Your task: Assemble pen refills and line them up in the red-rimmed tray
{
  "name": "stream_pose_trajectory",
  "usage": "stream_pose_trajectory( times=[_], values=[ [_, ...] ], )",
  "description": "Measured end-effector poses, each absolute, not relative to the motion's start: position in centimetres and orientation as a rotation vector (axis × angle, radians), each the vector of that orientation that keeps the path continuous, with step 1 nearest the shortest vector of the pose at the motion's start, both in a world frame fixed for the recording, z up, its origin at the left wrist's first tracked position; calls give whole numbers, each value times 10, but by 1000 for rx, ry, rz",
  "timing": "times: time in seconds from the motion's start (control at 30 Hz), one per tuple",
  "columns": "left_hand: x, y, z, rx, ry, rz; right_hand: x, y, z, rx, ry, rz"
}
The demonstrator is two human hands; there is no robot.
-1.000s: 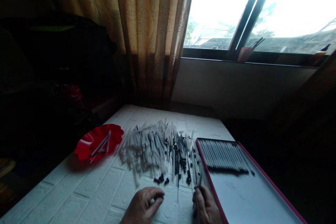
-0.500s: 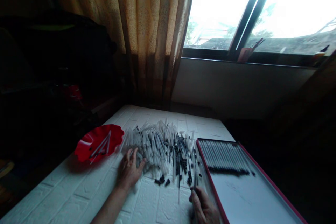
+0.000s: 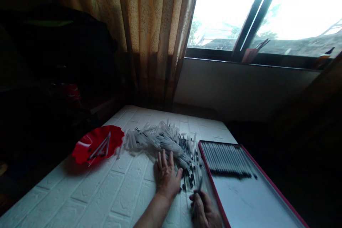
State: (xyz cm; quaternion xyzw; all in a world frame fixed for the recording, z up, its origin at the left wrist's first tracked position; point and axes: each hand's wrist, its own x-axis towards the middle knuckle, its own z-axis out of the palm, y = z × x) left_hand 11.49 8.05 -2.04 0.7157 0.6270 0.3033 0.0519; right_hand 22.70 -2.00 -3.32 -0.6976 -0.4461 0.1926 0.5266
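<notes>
My left hand [image 3: 167, 176] lies with fingers spread against the near edge of a heap of clear plastic pen barrels [image 3: 160, 139]. Several barrels now lean slantwise just beyond its fingertips. Small black pen caps [image 3: 191, 178] and dark thin refills [image 3: 184, 144] are scattered at the heap's right side, by my left thumb. Close to the tray, my right hand [image 3: 205, 210] is closed around a slim greyish pen [image 3: 200, 184], which points up and away. Its lower end is hidden in the fingers.
A red-rimmed white tray [image 3: 256, 199] on the right holds a row of pens [image 3: 227, 156] with black ends. A red wavy-edged bowl [image 3: 80, 149] with a few pen pieces stands on the left of the white brick-patterned table [image 3: 120, 196]. Behind are a curtain and window.
My left hand has swept right along the heap, pushing barrels rightward over the black caps and refills. My right hand has stayed near the tray with the pen.
</notes>
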Motion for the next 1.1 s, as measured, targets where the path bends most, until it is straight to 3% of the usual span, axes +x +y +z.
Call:
stream_pose_trajectory(
  times=[0.17,0.43,0.6,0.8,1.1],
  values=[
    [113,74,-15,2353,1705,930,232,-21,-35,-1712,-1088,417],
    [-24,120,-10,2474,1948,870,211,-20,-26,-1463,-1539,536],
    [-40,131,-22,2485,1981,839,215,7,-16,-1478,-1735,451],
    [-7,100,-35,2591,1797,828,232,17,-6,-1529,-1522,397],
    [-17,64,-21,2687,1392,961,225,-31,-36,-1554,-1228,401]
  ],
)
